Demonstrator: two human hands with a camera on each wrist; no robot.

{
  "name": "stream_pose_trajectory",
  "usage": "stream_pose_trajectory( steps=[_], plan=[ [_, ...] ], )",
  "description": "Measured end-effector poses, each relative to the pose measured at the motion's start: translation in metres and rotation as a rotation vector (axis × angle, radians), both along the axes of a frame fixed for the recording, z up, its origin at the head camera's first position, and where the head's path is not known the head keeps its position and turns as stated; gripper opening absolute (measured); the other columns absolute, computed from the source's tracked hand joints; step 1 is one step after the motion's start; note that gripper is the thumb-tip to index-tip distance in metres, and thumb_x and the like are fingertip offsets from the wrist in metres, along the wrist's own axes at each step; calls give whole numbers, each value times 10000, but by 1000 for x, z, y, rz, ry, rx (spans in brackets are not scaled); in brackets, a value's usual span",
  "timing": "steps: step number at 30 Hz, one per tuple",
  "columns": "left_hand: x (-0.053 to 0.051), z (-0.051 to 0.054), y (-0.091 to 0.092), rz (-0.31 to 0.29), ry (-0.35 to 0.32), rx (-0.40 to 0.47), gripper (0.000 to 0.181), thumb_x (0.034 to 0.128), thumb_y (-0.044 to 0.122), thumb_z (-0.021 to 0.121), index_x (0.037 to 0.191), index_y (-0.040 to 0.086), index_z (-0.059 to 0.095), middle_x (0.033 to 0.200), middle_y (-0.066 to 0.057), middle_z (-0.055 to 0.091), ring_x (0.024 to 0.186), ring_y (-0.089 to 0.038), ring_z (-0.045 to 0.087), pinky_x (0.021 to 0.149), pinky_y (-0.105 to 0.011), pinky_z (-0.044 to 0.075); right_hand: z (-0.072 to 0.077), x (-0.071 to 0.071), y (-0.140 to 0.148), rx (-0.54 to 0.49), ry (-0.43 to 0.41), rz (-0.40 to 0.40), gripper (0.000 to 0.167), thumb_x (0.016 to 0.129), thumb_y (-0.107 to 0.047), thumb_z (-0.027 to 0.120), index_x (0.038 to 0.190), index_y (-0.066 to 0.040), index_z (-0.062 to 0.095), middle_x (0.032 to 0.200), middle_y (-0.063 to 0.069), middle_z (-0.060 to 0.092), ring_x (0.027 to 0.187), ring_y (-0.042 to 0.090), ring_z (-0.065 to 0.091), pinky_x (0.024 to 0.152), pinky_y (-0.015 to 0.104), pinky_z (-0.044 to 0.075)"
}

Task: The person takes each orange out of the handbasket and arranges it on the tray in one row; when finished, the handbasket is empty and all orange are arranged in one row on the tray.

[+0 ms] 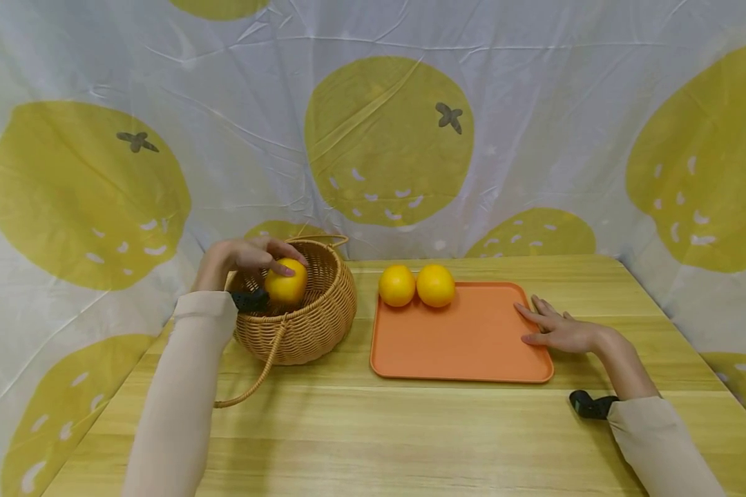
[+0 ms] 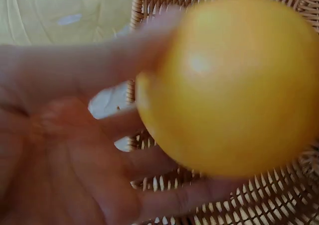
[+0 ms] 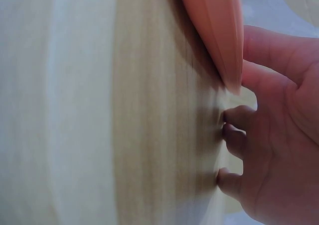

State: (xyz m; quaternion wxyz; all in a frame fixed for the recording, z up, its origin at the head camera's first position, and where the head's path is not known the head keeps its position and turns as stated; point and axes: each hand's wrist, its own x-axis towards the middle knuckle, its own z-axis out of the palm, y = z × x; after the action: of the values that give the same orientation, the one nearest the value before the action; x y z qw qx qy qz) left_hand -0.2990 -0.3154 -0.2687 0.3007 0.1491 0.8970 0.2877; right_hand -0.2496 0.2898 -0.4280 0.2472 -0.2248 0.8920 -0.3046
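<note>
My left hand (image 1: 251, 254) grips an orange (image 1: 288, 284) between thumb and fingers, inside the mouth of a round wicker basket (image 1: 329, 331). In the left wrist view the orange (image 2: 239, 85) is large and slightly blurred, with the basket's woven wall (image 2: 279, 200) behind it. On the right, my right hand (image 1: 566, 333) touches the right edge of an orange tray (image 1: 460, 345), thumb and forefinger over its rim. The right wrist view shows the tray's edge (image 3: 214, 26) by the thumb side of the hand (image 3: 279, 120), while other fingertips rest on the table.
Two more oranges, a left one (image 1: 396, 286) and a right one (image 1: 436, 286), sit side by side at the tray's back left corner. One basket handle (image 1: 267, 369) hangs down onto the wooden table (image 1: 410, 435). A lemon-print cloth (image 1: 522, 138) surrounds the table.
</note>
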Motion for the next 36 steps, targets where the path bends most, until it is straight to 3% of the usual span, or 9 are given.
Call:
stream_pose_trajectory(
  steps=[3, 9, 14, 20, 29, 33, 36],
  plan=[
    [2, 6, 2, 8, 71, 28, 537, 1011, 258, 680, 1495, 65, 549, 1574, -205, 445, 1018, -203, 581, 795, -424, 586, 7, 4, -4, -13, -3, 10, 914, 1037, -471, 576, 1657, -27, 73, 1659, 321, -243, 1518, 524, -258, 1127, 772, -187],
    [6, 22, 8, 29, 193, 114, 490, 999, 216, 700, 1453, 61, 600, 1514, -207, 532, 923, -187, 632, 740, -362, 593, 18, 10, -11, -15, -9, 0, 890, 1040, -370, 607, 1639, 41, 93, 1643, 375, -205, 1505, 569, -231, 1114, 782, -184],
    [9, 36, 17, 36, 304, 202, 465, 1004, 212, 688, 1450, 105, 614, 1534, -147, 542, 1058, -186, 635, 810, -389, 583, 20, 10, -12, -2, -9, -7, 888, 1031, -351, 625, 1642, 31, 106, 1649, 374, -186, 1510, 574, -208, 1122, 782, -172],
    [12, 49, 40, 105, 300, 323, 487, 1015, 194, 676, 1482, 98, 577, 1535, -145, 530, 1112, -158, 667, 845, -398, 607, 18, 9, -12, -2, -6, -7, 885, 1036, -363, 616, 1641, 35, 106, 1647, 376, -188, 1509, 573, -212, 1121, 780, -178],
    [16, 56, 103, 180, 292, 348, 491, 1002, 161, 683, 1477, 86, 583, 1412, -198, 598, 977, -170, 684, 800, -330, 623, 19, 11, -11, -20, -7, -5, 895, 1031, -374, 622, 1638, 41, 110, 1646, 375, -194, 1508, 568, -226, 1125, 775, -182],
    [16, 53, 134, 159, 277, 351, 461, 988, 171, 707, 1442, 155, 633, 1496, -120, 565, 971, -195, 673, 787, -339, 608, 17, 10, -10, -37, -9, 8, 899, 1042, -387, 600, 1631, 56, 86, 1634, 382, -217, 1497, 564, -252, 1109, 781, -191],
    [14, 46, 161, 99, 277, 342, 444, 986, 178, 708, 1426, 187, 649, 1533, -83, 538, 1004, -224, 676, 800, -369, 609, 16, 10, -9, -46, -8, 15, 903, 1045, -381, 597, 1624, 74, 73, 1624, 396, -220, 1489, 569, -258, 1096, 788, -192]
  ],
)
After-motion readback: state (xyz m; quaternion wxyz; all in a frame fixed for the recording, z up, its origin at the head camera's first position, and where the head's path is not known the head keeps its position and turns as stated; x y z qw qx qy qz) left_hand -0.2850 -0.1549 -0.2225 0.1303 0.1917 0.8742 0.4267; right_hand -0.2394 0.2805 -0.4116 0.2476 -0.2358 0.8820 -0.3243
